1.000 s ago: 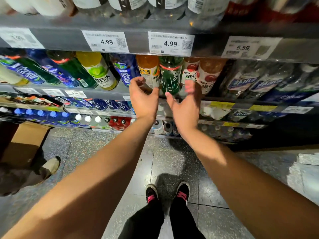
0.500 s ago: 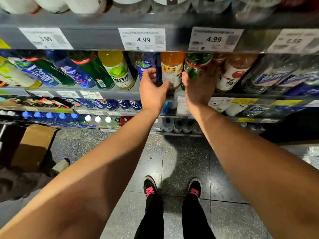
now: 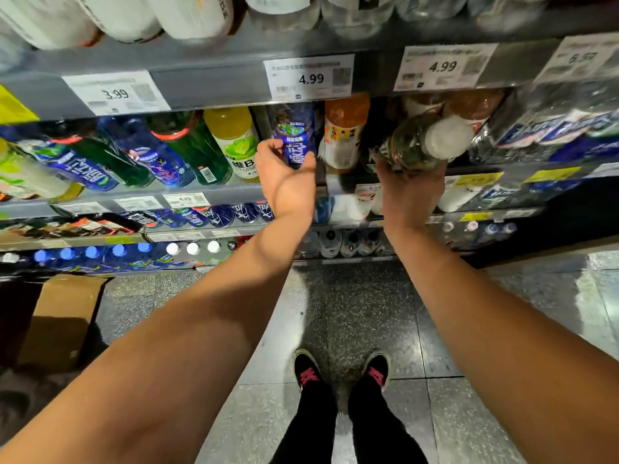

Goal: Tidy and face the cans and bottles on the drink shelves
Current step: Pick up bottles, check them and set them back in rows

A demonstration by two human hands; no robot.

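Both my arms reach to the second drink shelf (image 3: 140, 195). My left hand (image 3: 284, 177) grips a blue-labelled bottle (image 3: 296, 135) that stands on the shelf, fingers curled round its lower part. My right hand (image 3: 408, 185) holds a dark green bottle (image 3: 415, 145) from below, tilted out of the row with its white cap (image 3: 447, 137) pointing toward me. An orange bottle (image 3: 345, 135) stands between the two. Left of it stand a yellow bottle (image 3: 234, 142) and leaning green and blue bottles.
A grey shelf rail (image 3: 217, 78) with price tags runs just above my hands, white bottles over it. Lower shelves hold blue and white capped bottles (image 3: 140, 249). A cardboard box (image 3: 63, 316) sits on the floor at left. My shoes (image 3: 341, 373) stand on grey tile.
My right hand has pulled the green bottle forward and tipped it cap toward me. My left hand has closed round the blue bottle. The view has moved closer to the shelf.
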